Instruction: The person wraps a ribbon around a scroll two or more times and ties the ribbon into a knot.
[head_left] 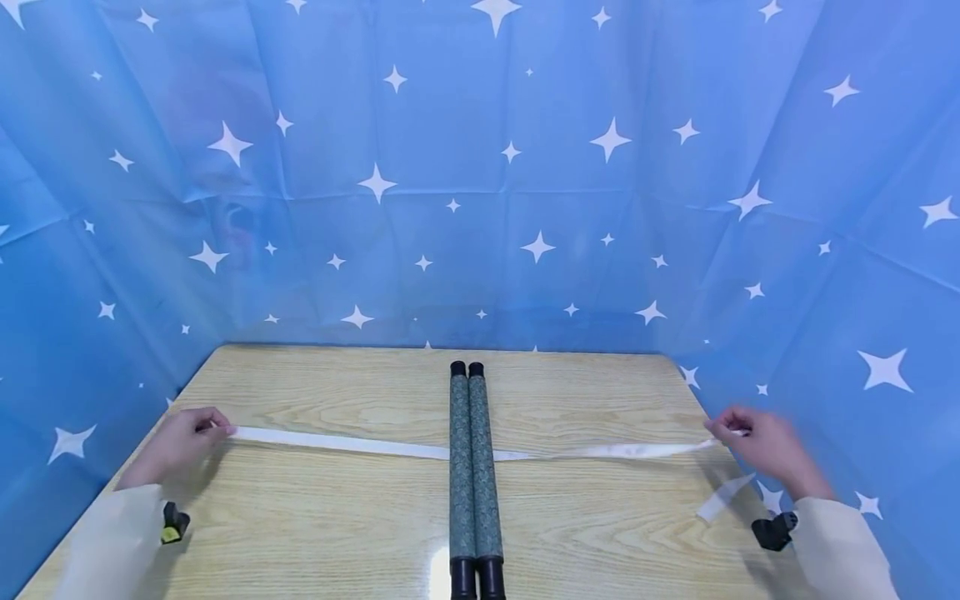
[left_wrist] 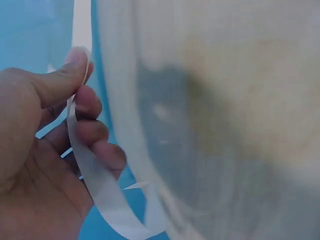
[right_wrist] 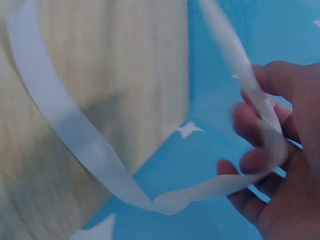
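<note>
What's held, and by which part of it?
White ribbon, at two spots short of its ends: left hand pinches it left of the green rolls, right hand to their right. Tail past each.

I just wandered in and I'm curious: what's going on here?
A person is holding a white ribbon out sideways, the left hand pinching it on one side and the right hand on the other. It runs beneath two green rolls with black ends, lying side by side on a wooden table. The ribbon isn't tied; a loose length hangs beyond each hand.
</note>
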